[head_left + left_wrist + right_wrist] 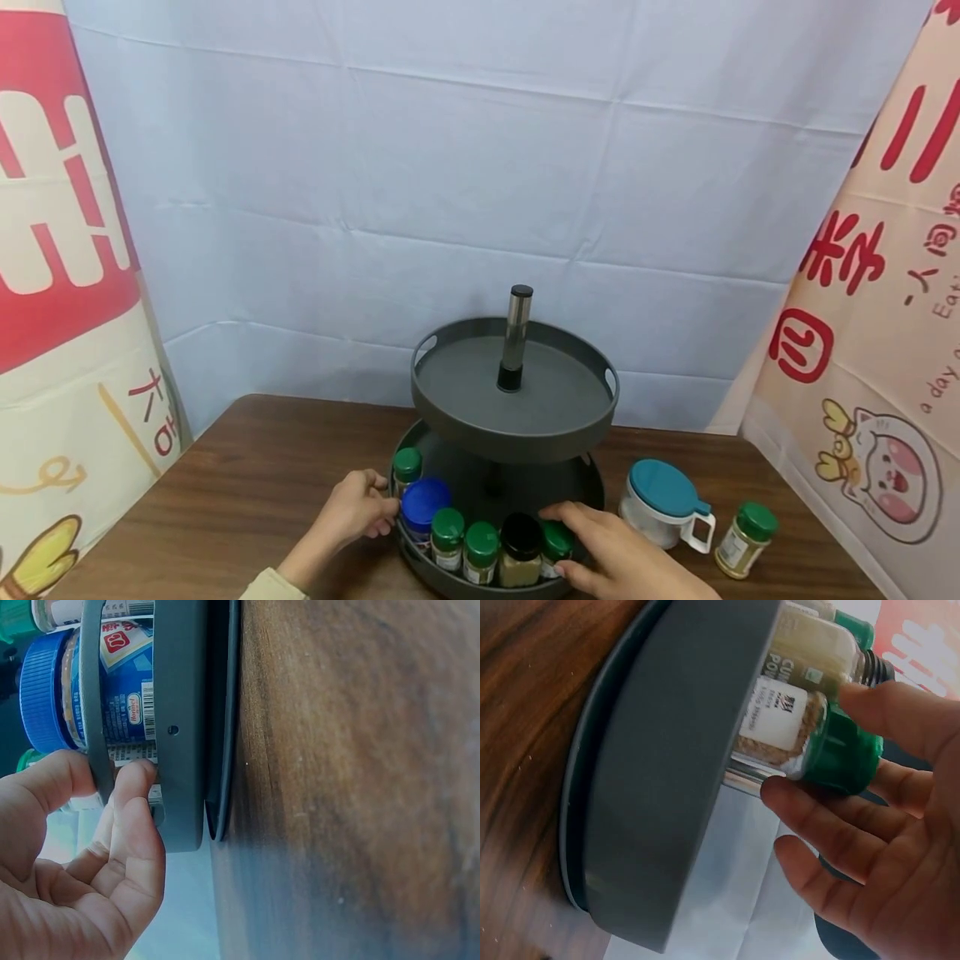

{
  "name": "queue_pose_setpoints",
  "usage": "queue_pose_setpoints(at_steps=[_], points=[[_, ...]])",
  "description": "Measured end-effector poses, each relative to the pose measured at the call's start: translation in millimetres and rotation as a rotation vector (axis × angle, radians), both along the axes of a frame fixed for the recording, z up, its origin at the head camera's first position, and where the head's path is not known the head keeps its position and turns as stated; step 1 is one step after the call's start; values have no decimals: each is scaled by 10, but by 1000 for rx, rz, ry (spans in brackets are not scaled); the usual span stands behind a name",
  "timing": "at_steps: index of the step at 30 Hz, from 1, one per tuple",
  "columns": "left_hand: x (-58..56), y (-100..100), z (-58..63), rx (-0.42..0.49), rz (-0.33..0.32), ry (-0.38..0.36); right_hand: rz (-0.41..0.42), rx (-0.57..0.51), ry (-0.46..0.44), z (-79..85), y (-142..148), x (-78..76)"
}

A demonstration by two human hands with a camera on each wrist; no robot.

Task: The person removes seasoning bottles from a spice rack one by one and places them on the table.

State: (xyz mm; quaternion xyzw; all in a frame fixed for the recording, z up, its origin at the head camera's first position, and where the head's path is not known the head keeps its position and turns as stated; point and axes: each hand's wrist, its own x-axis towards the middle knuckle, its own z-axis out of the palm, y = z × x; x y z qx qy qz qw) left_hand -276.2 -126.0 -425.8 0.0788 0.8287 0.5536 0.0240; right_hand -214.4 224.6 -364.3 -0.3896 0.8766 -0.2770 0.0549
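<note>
The table (225, 483) stretches left of the left hand (358, 504), which pinches the lower tray's (431, 573) rim. Jars line its front edge; the right hand's (618, 552) spread fingers curve round the end jar (557, 540). Past a narrow gap stands a mug (662, 492).

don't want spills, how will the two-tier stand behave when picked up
The two-tier stand would probably feel lopsided, since jars crowd one side of the lower tray. Its curved walls look stiff, so little flex is likely. The jars look unfastened, so they might slide if tilted.
</note>
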Motion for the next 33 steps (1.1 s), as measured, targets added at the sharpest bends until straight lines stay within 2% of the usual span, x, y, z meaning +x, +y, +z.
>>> queue_pose_setpoints(at_steps=[10, 21, 26, 30, 33], points=[[1, -11, -16, 0, -7, 1, 17, -2, 53, -36, -6, -22], [2, -7, -6, -7, -2, -4, 8, -2, 29, -28, -5, -35], [11, -3, -9, 0, -12, -4, -3, -22, 9, 51, 23, -15], [11, -4, -7, -4, -15, 1, -15, -83, 86, 155, 74, 8], [5, -5, -7, -6, -9, 1, -31, -124, 177, 229, 121, 21]])
